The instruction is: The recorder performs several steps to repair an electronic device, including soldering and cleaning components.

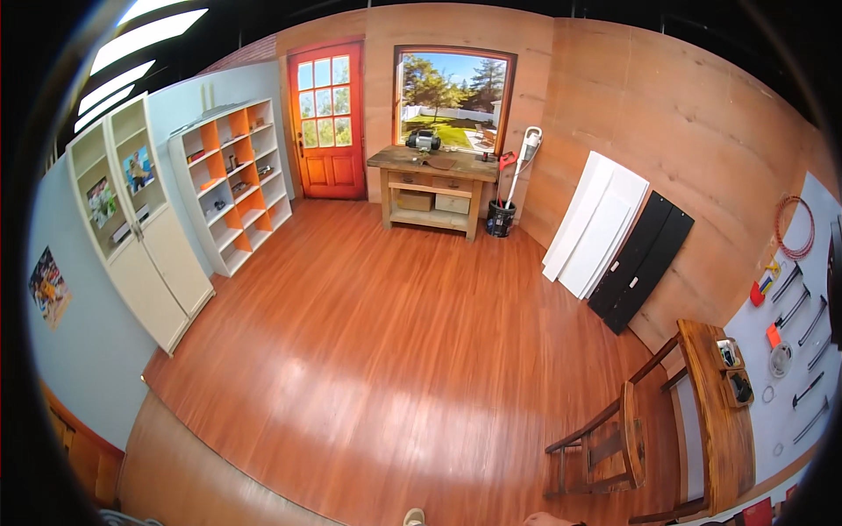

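Only a small part of my right hand [547, 520] shows at the lower edge, right of the tip of a light shoe [414, 517]. Its fingers are mostly cut off, so whether it holds anything cannot be made out. My left hand is out of the picture. Nearest to my right hand stands a dark wooden chair [628, 438]. The chair is beside a wooden table [712, 412] with small trays [738, 387] of parts on top.
White boards [601, 223] and black panels [645, 259] lean on the right wall. Hand tools hang on a pegboard [802, 351]. A workbench [434, 180] stands below the window, beside a black bucket [501, 219]. An open shelf [230, 180] and cream cabinet [145, 237] line the left wall.
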Action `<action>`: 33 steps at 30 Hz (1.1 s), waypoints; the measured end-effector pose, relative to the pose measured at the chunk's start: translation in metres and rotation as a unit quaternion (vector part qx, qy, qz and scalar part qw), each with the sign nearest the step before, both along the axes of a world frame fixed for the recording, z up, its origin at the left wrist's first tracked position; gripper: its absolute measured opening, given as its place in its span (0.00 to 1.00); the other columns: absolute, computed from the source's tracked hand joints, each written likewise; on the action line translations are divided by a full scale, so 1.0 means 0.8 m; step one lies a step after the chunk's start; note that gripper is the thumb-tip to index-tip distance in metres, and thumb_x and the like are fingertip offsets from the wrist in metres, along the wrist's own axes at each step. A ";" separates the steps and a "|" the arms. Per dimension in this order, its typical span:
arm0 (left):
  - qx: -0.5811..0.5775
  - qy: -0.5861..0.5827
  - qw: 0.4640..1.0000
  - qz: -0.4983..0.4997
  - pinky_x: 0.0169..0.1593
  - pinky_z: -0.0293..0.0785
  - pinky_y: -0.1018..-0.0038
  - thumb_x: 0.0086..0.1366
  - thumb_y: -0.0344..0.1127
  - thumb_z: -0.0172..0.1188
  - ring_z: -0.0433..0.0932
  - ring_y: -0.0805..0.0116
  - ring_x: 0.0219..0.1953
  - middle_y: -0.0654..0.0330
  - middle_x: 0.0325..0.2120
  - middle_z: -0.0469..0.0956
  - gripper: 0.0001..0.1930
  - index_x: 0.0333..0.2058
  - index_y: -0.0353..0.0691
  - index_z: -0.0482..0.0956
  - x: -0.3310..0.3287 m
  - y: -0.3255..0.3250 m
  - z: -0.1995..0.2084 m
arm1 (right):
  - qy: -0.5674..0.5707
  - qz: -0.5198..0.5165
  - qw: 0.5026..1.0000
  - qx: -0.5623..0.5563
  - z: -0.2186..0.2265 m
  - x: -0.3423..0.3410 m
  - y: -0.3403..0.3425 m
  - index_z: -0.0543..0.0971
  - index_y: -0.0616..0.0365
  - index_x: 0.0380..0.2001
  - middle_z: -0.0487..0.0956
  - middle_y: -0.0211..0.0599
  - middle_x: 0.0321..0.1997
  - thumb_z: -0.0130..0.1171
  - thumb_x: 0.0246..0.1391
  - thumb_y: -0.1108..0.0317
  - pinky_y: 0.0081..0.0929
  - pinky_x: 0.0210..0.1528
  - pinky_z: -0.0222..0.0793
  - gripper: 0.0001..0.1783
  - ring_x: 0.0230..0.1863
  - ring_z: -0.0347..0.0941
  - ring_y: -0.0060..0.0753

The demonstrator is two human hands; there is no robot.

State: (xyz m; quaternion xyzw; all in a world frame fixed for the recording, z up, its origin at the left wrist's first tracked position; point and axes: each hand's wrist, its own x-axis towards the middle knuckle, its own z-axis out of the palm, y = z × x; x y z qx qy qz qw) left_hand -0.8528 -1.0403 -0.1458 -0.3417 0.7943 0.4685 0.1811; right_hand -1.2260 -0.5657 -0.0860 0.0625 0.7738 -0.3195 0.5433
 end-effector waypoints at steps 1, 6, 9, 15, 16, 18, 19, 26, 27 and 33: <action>-0.019 -0.028 0.999 -0.036 0.45 0.74 0.56 0.63 0.43 0.54 0.78 0.40 0.41 0.37 0.34 0.79 0.18 0.36 0.31 0.81 -0.059 -0.041 0.011 | -0.004 -0.051 0.999 -0.007 0.021 -0.014 -0.004 0.82 0.54 0.33 0.78 0.31 0.27 0.54 0.56 0.66 0.27 0.29 0.67 0.08 0.27 0.71 0.26; -0.027 -0.013 0.995 -0.094 0.49 0.74 0.61 0.64 0.43 0.53 0.79 0.47 0.44 0.45 0.40 0.80 0.18 0.43 0.36 0.80 -0.370 -0.176 0.104 | -0.021 -0.250 0.967 -0.049 0.065 -0.061 -0.004 0.80 0.52 0.29 0.76 0.28 0.23 0.53 0.59 0.67 0.25 0.24 0.67 0.08 0.25 0.71 0.24; -0.012 0.045 0.984 -0.173 0.47 0.75 0.62 0.64 0.44 0.53 0.79 0.46 0.43 0.43 0.39 0.80 0.19 0.43 0.35 0.80 -0.508 -0.214 0.108 | -0.082 -0.225 0.970 0.043 0.022 -0.083 0.002 0.79 0.55 0.32 0.76 0.30 0.25 0.52 0.59 0.66 0.24 0.25 0.66 0.08 0.25 0.70 0.25; -0.032 -0.013 0.989 -0.145 0.46 0.75 0.62 0.64 0.42 0.53 0.80 0.50 0.41 0.47 0.37 0.82 0.17 0.45 0.37 0.80 -0.640 -0.284 0.079 | -0.097 -0.114 0.979 0.141 -0.048 -0.312 -0.097 0.80 0.59 0.33 0.79 0.37 0.31 0.53 0.58 0.61 0.29 0.36 0.68 0.13 0.34 0.73 0.29; 0.007 -0.044 0.991 -0.126 0.45 0.75 0.63 0.64 0.41 0.54 0.80 0.52 0.40 0.48 0.36 0.82 0.16 0.45 0.38 0.80 -0.617 -0.293 0.070 | -0.079 -0.083 0.983 0.140 -0.064 -0.358 -0.118 0.81 0.59 0.34 0.80 0.38 0.32 0.53 0.58 0.60 0.29 0.38 0.69 0.14 0.36 0.74 0.30; 0.075 -0.064 0.990 -0.099 0.44 0.75 0.64 0.64 0.40 0.54 0.80 0.56 0.39 0.50 0.35 0.82 0.15 0.44 0.40 0.81 -0.645 -0.310 0.060 | -0.006 -0.040 0.991 0.125 -0.077 -0.458 -0.158 0.81 0.61 0.34 0.81 0.41 0.34 0.53 0.58 0.58 0.31 0.41 0.70 0.16 0.39 0.75 0.32; 0.098 -0.078 0.988 -0.091 0.44 0.75 0.65 0.64 0.40 0.54 0.80 0.57 0.39 0.50 0.35 0.82 0.15 0.44 0.40 0.81 -0.660 -0.322 0.055 | 0.032 -0.020 0.993 0.112 -0.089 -0.513 -0.186 0.81 0.62 0.34 0.81 0.42 0.35 0.53 0.58 0.58 0.32 0.43 0.70 0.17 0.40 0.76 0.33; 0.113 -0.115 0.986 -0.037 0.42 0.76 0.66 0.64 0.38 0.53 0.80 0.60 0.38 0.51 0.34 0.82 0.14 0.44 0.38 0.81 -0.728 -0.372 0.014 | 0.090 0.015 0.990 -0.105 -0.025 -0.863 -0.490 0.79 0.61 0.36 0.80 0.33 0.34 0.53 0.62 0.60 0.25 0.37 0.72 0.15 0.34 0.76 0.26; 0.106 -0.118 0.986 -0.042 0.42 0.76 0.67 0.64 0.37 0.53 0.80 0.61 0.38 0.51 0.34 0.82 0.14 0.43 0.38 0.81 -0.732 -0.378 0.005 | 0.075 0.013 0.990 -0.117 -0.013 -0.893 -0.531 0.78 0.60 0.38 0.80 0.32 0.35 0.52 0.63 0.59 0.25 0.38 0.72 0.15 0.35 0.76 0.25; 0.292 -0.241 0.907 0.184 0.40 0.76 0.69 0.65 0.32 0.50 0.80 0.62 0.35 0.51 0.33 0.81 0.13 0.41 0.32 0.80 -0.841 -0.452 -0.062 | 0.059 0.089 0.990 -0.089 -0.041 -1.023 -0.631 0.79 0.59 0.35 0.80 0.34 0.30 0.52 0.61 0.59 0.26 0.36 0.71 0.14 0.33 0.76 0.28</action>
